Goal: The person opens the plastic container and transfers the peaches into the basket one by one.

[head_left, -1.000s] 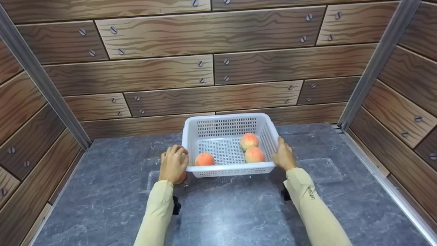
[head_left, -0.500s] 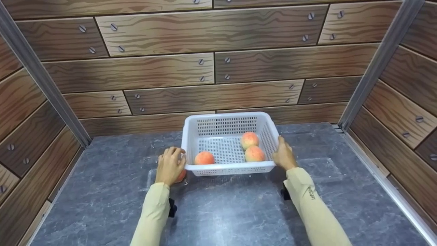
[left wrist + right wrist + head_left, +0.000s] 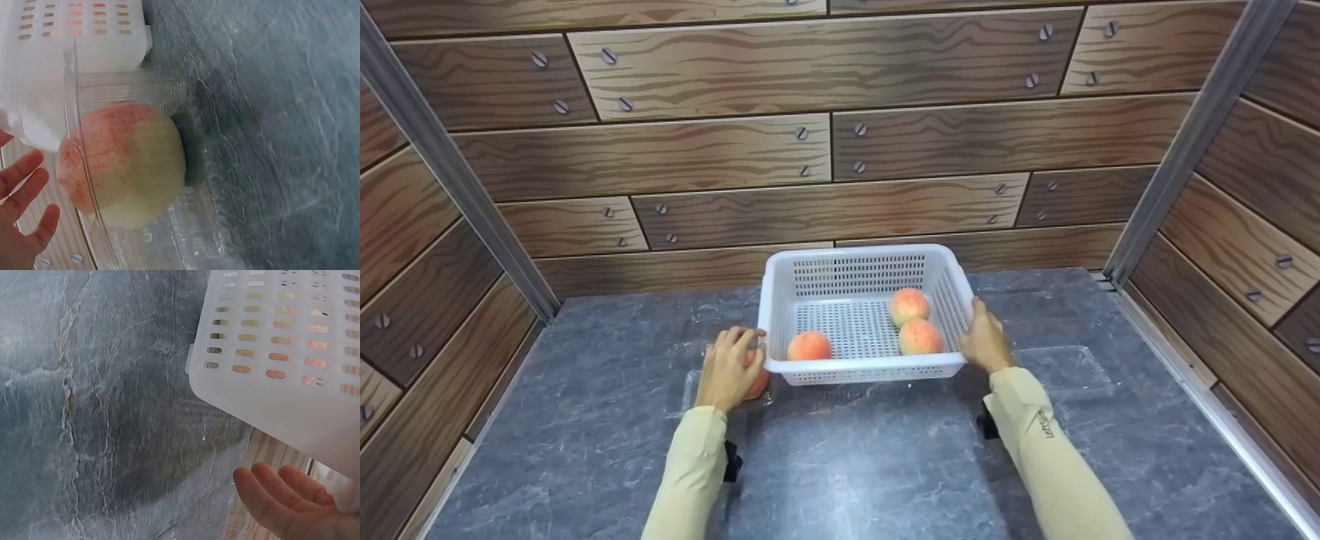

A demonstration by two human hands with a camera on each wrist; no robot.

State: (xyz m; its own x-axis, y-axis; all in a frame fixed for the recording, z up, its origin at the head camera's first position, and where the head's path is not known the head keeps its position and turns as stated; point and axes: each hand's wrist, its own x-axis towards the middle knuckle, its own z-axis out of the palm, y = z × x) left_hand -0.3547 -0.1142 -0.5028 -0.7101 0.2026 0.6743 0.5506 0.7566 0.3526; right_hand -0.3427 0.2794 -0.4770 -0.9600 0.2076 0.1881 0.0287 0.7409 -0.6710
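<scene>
A white plastic basket with slotted walls holds a peach at its front left. Two more peaches, a rear one and a front one, sit together at its right. My right hand grips the basket's right rim; its fingers show below the rim in the right wrist view. Beside the left rim is my left hand, fingers spread, fingertips close to the rim. Under it a peach lies inside a clear plastic container, partly hidden by the hand in the head view.
Another clear container stands on the dark marbled table, right of the basket. Wood-patterned panels wall in the back and both sides, with metal posts at the corners.
My left hand has shifted slightly left away from the basket's rim, uncovering more of the peach beneath it. The right hand stays on the right rim.
</scene>
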